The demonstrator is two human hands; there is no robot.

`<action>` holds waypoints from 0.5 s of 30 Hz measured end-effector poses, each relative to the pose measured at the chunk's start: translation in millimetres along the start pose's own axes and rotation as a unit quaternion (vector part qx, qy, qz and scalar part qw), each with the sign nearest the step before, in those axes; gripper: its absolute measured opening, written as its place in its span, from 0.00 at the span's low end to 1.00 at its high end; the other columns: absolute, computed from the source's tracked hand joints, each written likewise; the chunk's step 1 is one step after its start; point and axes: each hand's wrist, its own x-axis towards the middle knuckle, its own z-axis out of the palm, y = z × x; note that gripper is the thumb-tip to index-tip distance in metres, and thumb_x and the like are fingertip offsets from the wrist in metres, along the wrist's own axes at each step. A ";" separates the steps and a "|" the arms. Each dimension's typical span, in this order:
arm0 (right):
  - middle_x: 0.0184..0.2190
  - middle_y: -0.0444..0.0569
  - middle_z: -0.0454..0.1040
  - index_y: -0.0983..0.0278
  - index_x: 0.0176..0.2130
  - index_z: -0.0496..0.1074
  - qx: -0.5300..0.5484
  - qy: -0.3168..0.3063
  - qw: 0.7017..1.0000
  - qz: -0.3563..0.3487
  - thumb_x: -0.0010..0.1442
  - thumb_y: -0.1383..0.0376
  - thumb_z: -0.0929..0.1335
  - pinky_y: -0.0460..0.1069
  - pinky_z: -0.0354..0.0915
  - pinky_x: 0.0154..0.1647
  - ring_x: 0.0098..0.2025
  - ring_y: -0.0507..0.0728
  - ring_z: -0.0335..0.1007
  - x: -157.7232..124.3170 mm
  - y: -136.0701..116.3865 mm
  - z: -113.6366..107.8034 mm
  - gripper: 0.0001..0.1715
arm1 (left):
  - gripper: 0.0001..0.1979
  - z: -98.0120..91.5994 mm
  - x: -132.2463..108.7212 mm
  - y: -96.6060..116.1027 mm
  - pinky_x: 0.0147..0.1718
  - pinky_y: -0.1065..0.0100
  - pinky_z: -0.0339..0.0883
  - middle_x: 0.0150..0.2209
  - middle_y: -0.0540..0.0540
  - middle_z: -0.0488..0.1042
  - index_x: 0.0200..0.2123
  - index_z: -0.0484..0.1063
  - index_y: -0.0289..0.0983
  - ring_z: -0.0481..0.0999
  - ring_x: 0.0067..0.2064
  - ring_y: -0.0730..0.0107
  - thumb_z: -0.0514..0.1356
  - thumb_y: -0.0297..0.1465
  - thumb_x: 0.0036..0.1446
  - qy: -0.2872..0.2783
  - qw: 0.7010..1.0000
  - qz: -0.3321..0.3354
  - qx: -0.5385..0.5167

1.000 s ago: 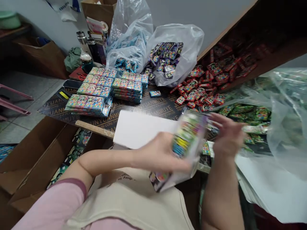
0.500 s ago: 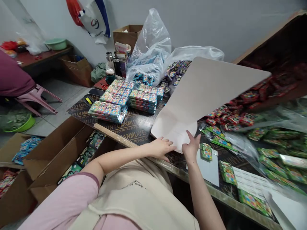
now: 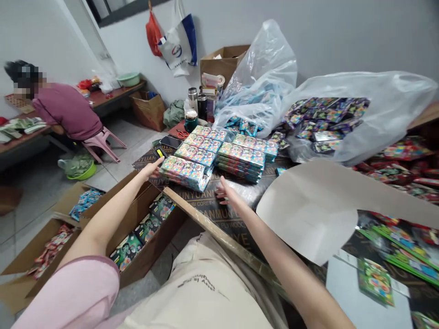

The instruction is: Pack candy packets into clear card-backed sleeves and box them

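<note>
Several stacks of shiny, colourful flat packets (image 3: 185,170) stand on the dark plywood table (image 3: 206,197). My left hand (image 3: 151,171) is at the left end of the front stack, its fingers stretched out; whether it touches the packets I cannot tell. To the right of that stack my right hand (image 3: 227,192) hovers over the table, fingers apart and holding nothing. Beside my right forearm lies a large white rounded sheet (image 3: 308,210). A second group of packet stacks (image 3: 242,160) sits just beyond my right hand.
An open carton (image 3: 144,228) of green-black packs stands below the table's left edge. Clear plastic bags (image 3: 363,132) hold purple packets at the back. Behind the stacks are a phone (image 3: 170,141), red scissors (image 3: 181,134) and flasks (image 3: 202,106). Another person (image 3: 66,109) sits at the far left.
Both hands have left the white sheet and moved left to either side of the front packet stack. The sheet has dropped from raised to lying lower. The view has turned left.
</note>
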 end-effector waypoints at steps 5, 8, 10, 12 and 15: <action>0.29 0.55 0.73 0.68 0.32 0.71 -0.017 -0.062 0.993 0.097 0.52 0.31 0.57 0.48 0.65 0.26 0.28 0.55 0.69 42.8 -27.0 18.6 0.44 | 0.39 18.2 7.8 -5.4 0.35 0.61 0.69 0.27 0.37 0.78 0.30 0.75 0.33 0.76 0.31 0.58 0.62 0.64 0.29 -0.115 0.991 -0.069 -0.011; 0.25 0.52 0.71 0.66 0.30 0.69 -0.029 -0.047 0.993 0.100 0.48 0.32 0.61 0.49 0.65 0.26 0.28 0.55 0.69 48.1 -33.0 27.9 0.40 | 0.37 19.7 9.7 -3.8 0.37 0.60 0.68 0.31 0.38 0.79 0.34 0.75 0.36 0.76 0.32 0.59 0.66 0.59 0.26 -0.176 0.980 -0.096 -0.007; 0.27 0.51 0.73 0.64 0.30 0.69 -0.047 -0.023 0.995 0.080 0.45 0.34 0.67 0.49 0.66 0.28 0.30 0.56 0.70 46.4 -32.9 35.3 0.36 | 0.35 20.8 9.0 -1.8 0.38 0.60 0.67 0.32 0.40 0.79 0.35 0.75 0.37 0.76 0.34 0.58 0.70 0.53 0.25 -0.200 0.974 -0.104 0.007; 0.32 0.51 0.75 0.63 0.32 0.70 -0.050 0.004 0.997 0.051 0.43 0.39 0.71 0.51 0.67 0.31 0.35 0.58 0.71 41.0 -28.9 41.9 0.32 | 0.32 25.4 4.2 -0.4 0.39 0.61 0.67 0.34 0.41 0.80 0.35 0.75 0.39 0.76 0.37 0.57 0.72 0.48 0.24 -0.197 0.975 -0.098 0.016; 0.37 0.52 0.76 0.62 0.37 0.72 -0.005 0.022 1.000 0.012 0.46 0.43 0.70 0.53 0.68 0.37 0.41 0.62 0.72 27.3 -14.4 47.9 0.29 | 0.28 39.1 -14.2 -1.0 0.42 0.62 0.66 0.39 0.40 0.80 0.35 0.77 0.39 0.76 0.43 0.54 0.70 0.49 0.31 -0.198 0.977 -0.080 0.008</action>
